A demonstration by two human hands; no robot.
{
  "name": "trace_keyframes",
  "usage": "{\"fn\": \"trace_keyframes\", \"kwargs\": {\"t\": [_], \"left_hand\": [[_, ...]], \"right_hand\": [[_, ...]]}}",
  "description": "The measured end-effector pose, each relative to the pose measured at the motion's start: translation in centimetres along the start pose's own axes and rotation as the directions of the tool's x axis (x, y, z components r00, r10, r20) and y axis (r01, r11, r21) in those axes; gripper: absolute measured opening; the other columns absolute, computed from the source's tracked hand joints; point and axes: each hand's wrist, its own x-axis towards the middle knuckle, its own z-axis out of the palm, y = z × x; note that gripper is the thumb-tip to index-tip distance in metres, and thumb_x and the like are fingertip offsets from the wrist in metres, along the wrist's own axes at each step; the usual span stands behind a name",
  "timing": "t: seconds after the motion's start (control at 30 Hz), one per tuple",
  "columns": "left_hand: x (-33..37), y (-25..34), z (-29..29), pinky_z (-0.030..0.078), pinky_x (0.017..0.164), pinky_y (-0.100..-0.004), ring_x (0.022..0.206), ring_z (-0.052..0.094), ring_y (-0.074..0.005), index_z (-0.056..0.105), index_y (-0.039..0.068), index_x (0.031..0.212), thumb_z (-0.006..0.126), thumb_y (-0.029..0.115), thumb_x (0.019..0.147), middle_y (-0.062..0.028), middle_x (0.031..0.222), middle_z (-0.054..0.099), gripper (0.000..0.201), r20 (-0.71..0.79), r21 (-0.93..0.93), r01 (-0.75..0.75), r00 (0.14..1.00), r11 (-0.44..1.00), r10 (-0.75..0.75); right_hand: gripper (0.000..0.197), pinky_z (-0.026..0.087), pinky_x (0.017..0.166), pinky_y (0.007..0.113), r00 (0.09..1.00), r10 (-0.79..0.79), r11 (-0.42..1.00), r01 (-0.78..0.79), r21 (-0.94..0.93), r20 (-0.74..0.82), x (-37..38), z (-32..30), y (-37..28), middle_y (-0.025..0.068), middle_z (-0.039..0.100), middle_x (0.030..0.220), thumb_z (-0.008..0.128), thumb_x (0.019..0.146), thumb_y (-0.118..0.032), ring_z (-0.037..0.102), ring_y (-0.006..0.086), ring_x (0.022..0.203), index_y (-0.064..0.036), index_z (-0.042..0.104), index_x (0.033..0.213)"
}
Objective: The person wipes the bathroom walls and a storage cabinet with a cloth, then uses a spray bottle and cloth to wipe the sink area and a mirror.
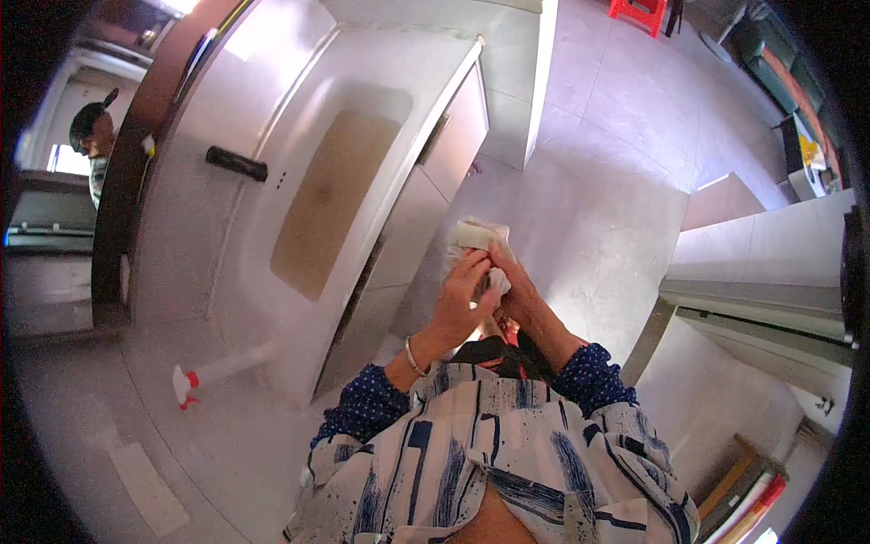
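Note:
A crumpled white cloth (473, 236) is bunched between my two hands, in front of my body and to the right of the basin. My left hand (455, 304), with a bangle at its wrist, presses its bent fingers on the near left side of the cloth. Closed round the right side is my right hand (515, 283), close against the left one. Part of the cloth pokes out below the fingers. Just left of my hands stands a white basin (381, 172) with a brownish patch on its bottom.
A white spray bottle (227, 364) with a red trigger is at the lower left. A black cylindrical object (236, 164) sits on the ledge beyond the basin. Cabinet fronts (390, 231) drop below the basin rim. To the right is an open cabinet (725, 372); a red stool (640, 13) stands far off.

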Motion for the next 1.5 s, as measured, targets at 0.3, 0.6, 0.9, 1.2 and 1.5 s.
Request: {"fn": "trace_keyframes", "kwargs": {"t": [0.3, 0.6, 0.9, 1.2, 1.5], "left_hand": [[14.2, -13.1, -7.9, 0.038, 0.096, -0.0418, 0.112, 0.046, -0.0381, 0.048, -0.005, 0.118, 0.057, 0.012, 0.085, -0.0237, 0.124, 0.046, 0.038, -0.375, 0.387, 0.113, 0.926, 0.915, 0.045], [24.5, -19.9, -6.8, 0.018, 0.106, -0.0556, 0.127, 0.032, -0.0389, 0.033, -0.007, 0.131, 0.060, 0.027, 0.084, -0.0234, 0.134, 0.037, 0.064, -0.293, 0.752, 0.341, 0.939, 0.565, -0.177], [27.2, -20.6, -7.0, 0.016, 0.107, -0.0563, 0.127, 0.031, -0.0386, 0.026, -0.007, 0.135, 0.061, 0.024, 0.083, -0.0241, 0.136, 0.034, 0.070, -0.244, 0.699, 0.362, 0.931, 0.617, -0.270], [26.2, -20.0, -6.7, 0.022, 0.106, -0.0524, 0.122, 0.036, -0.0409, 0.028, -0.008, 0.134, 0.062, 0.023, 0.081, -0.0255, 0.132, 0.038, 0.069, -0.220, 0.709, 0.336, 0.941, 0.620, -0.258], [26.7, -20.5, -7.2, 0.027, 0.101, -0.0469, 0.120, 0.037, -0.0408, 0.030, -0.009, 0.132, 0.056, 0.024, 0.087, -0.0270, 0.132, 0.038, 0.062, -0.182, 0.579, 0.401, 0.912, 0.710, -0.367]], "right_hand": [[0.030, 0.050, 0.069, 0.030, 0.952, -0.104, 0.981, 0.051, -0.186, -0.287, 16.5, 2.0, -11.7, 0.0073, 0.061, 0.094, 0.063, 0.086, -0.024, 0.059, 0.0183, 0.083, -0.0049, 0.059, 0.109], [0.051, 0.040, 0.085, 0.048, 0.515, -0.689, -0.254, 0.488, -0.835, 0.510, 34.2, 1.2, -13.5, 0.0171, 0.049, 0.115, 0.064, 0.067, -0.003, 0.047, 0.0347, 0.107, -0.0188, 0.059, 0.115], [0.053, 0.037, 0.086, 0.047, 0.474, -0.860, -0.101, 0.205, -0.974, 0.189, 45.9, -1.2, -24.9, 0.0189, 0.044, 0.116, 0.062, 0.067, -0.002, 0.040, 0.0380, 0.106, -0.0164, 0.054, 0.117], [0.045, 0.043, 0.081, 0.047, 0.574, -0.760, -0.136, 0.318, -0.938, 0.305, 43.5, -3.1, -20.5, 0.0193, 0.045, 0.116, 0.057, 0.071, 0.000, 0.045, 0.0376, 0.102, -0.0161, 0.057, 0.113], [0.057, 0.041, 0.090, 0.044, 0.567, -0.823, 0.290, 0.464, -0.837, 0.029, 36.3, 0.5, -13.6, 0.0213, 0.045, 0.117, 0.056, 0.065, 0.013, 0.043, 0.0403, 0.112, -0.0130, 0.053, 0.116]]}}
